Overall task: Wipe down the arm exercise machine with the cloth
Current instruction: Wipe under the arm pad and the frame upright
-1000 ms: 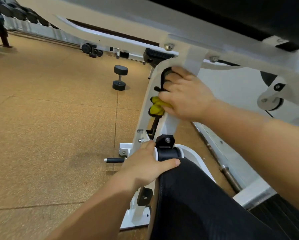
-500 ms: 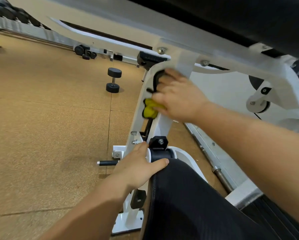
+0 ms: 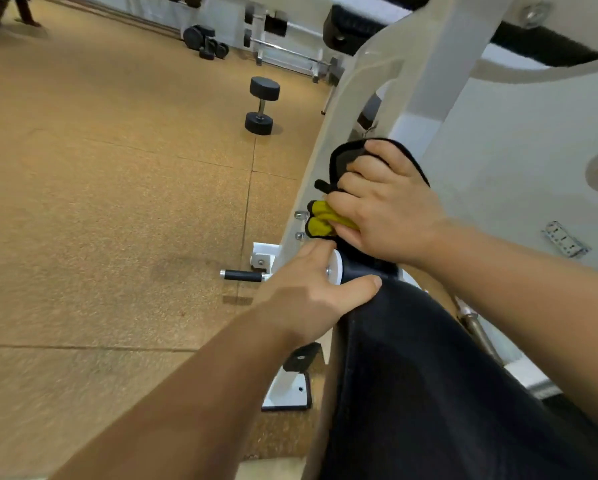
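head camera looks down past both of my forearms at the white-painted metal frame of the arm machine (image 3: 370,81), which rises at a slant from the lower middle of the view to the top right. my right hand (image 3: 387,209) is curled over a bunched black and yellow cloth (image 3: 320,223) and holds it pressed against the near face of the frame; black folds of the cloth stick out above my fingers and yellow folds bulge out at the left under them. just below, nearly touching that hand, my left hand (image 3: 311,292) rests on the end of a short black roller with a white end cap (image 3: 335,270): the forefinger lies straight over the cap, the thumb lies straight along the front edge of the long black padded cushion (image 3: 429,375), and the other fingers are tucked out of my sight, so it braces more than it grips. left of the frame's foot a short black-gripped peg (image 3: 242,274) sticks out sideways. on the brown cork-look floor (image 3: 100,202) a black round-headed dumbbell (image 3: 261,105) lies well apart from the frame, and a cluster of smaller black dumbbells (image 3: 204,43) sits farther back by the wall.
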